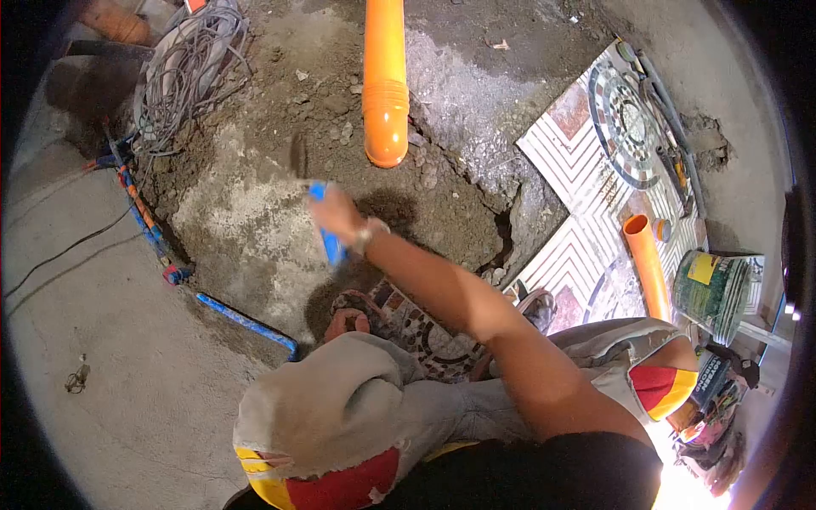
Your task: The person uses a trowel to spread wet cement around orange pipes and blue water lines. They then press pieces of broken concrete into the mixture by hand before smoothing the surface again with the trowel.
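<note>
My right hand (342,218) reaches across in front of my knees, closed around a blue-handled tool (331,246). Motion smears the tool's far end, so its kind does not show. It is over a patch of rough, broken ground (242,212). Just beyond the hand, an orange pipe (385,102) comes in from the top and ends in a rounded, downturned end above the soil. My left hand is not seen. Below my right forearm, a mosaic-patterned tile piece (433,340) lies between my feet.
A blue bent bar (246,325) lies on the concrete at left, near blue and orange tubing (144,208). Coiled grey cable (191,76) sits upper left. Patterned tiles (544,161), a loose orange pipe (648,268) and a dirty green bucket (712,293) are at right. A crack (504,238) splits the ground.
</note>
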